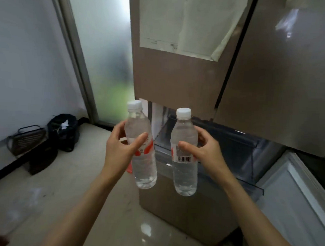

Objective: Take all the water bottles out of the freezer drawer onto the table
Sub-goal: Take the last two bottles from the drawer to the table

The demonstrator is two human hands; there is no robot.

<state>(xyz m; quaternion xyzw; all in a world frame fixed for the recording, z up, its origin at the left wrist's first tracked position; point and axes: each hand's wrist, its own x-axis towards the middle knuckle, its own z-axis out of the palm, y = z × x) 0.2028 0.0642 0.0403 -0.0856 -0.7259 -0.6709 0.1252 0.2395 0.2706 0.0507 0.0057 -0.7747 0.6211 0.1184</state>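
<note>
Both forearms reach forward, left hand (120, 149) and right hand (205, 152) each with fingers curled in a grip

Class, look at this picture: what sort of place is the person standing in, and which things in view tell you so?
Probably a home kitchen or utility corner: a tall fridge-freezer with its freezer drawer pulled open, a tiled floor, and a frosted sliding door beside it.

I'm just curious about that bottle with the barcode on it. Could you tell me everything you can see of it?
The barcode bottle is clear plastic with a white screw cap, a red-and-white label and a black barcode facing the camera. It looks full of clear water, still capped. It is held nearly upright in the air in front of the open freezer drawer. Only the right hand touches it, wrapped around its middle.
</note>
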